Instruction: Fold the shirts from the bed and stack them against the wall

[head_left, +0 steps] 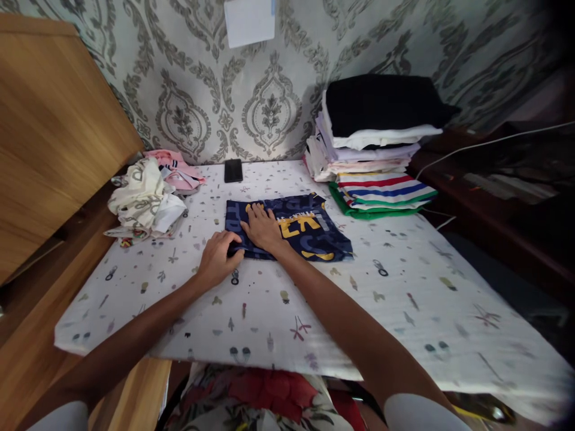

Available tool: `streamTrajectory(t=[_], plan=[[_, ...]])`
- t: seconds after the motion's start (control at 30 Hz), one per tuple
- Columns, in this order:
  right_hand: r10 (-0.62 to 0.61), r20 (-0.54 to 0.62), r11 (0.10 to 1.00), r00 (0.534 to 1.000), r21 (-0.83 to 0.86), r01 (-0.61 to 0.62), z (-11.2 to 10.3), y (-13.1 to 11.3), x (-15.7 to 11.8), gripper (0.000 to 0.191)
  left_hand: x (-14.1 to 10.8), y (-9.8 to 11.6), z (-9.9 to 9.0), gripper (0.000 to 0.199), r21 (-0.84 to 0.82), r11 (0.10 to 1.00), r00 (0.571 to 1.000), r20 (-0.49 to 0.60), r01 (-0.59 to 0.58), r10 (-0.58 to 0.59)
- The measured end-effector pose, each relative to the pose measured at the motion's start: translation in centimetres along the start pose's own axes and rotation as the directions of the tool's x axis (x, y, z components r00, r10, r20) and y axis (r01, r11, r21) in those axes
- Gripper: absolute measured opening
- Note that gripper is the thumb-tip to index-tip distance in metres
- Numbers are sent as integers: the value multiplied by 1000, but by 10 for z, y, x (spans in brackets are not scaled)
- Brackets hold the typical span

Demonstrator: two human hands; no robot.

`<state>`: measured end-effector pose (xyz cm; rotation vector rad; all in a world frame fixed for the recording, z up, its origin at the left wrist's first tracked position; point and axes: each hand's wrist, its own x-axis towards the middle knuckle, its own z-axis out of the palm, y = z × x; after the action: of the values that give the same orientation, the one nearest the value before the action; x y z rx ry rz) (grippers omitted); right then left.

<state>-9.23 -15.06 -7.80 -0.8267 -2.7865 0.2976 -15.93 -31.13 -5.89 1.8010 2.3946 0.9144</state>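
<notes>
Okay, patterned wall [269,114] fills the upper frame; table [426,287] with a printed white cover takes most of the rest. Cover looks loose, so a hard sideways drag could ruck it and skew whatever lies on it.

Wooden cabinet [49,120], upper left. Tall clothes stack [381,108], upper right: uneven layers, black piece on top jutting out to the right. A jolt to the table could make it slump.

Navy printed garment [314,230] lies flat mid-frame, roughly rectangular, lower right corner uneven. Loose clothes pile [144,197] at left, close to the table edge; a wide swing of the left arm [148,320] could shove it off. Striped folded cloth [386,190] sits on a green one [375,213], just in front of the stack.

Right grip [263,228]: palm down, fingers slightly spread, pressing the garment's left part. Left grip [218,257]: at its lower left corner, fingers curled, thumb apart; can't tell whether cloth is pinched. Main risk: left pulls while right presses too lightly, layers slip, edges go crooked. Dragging the right palm could wrinkle the top layer.

Dark phone-like slab [233,170] lies near the wall, clear of both hands.
</notes>
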Motion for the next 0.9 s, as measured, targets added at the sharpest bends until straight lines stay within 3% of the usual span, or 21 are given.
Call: streamTrajectory(t=[0.27, 0.63, 0.77, 0.9], plan=[[-12, -27, 1000, 1000, 2, 12, 4, 1, 1, 58, 0, -4, 2, 25, 99, 992, 997, -18, 82, -81], [-16, -26, 1000, 1000, 20, 16, 3, 1, 0, 58, -30, -9, -17, 42, 57, 995, 997, 6, 79, -80], [-9, -28, 1000, 1000, 16, 10, 3, 1, 0, 57, -40, -12, -26, 51, 49, 999, 1000, -4, 3, -3], [-13, -22, 1000, 1000, 19, 13, 3, 1, 0, 58, -47, -11, -30, 44, 192, 961, 980, 36, -200, 196]])
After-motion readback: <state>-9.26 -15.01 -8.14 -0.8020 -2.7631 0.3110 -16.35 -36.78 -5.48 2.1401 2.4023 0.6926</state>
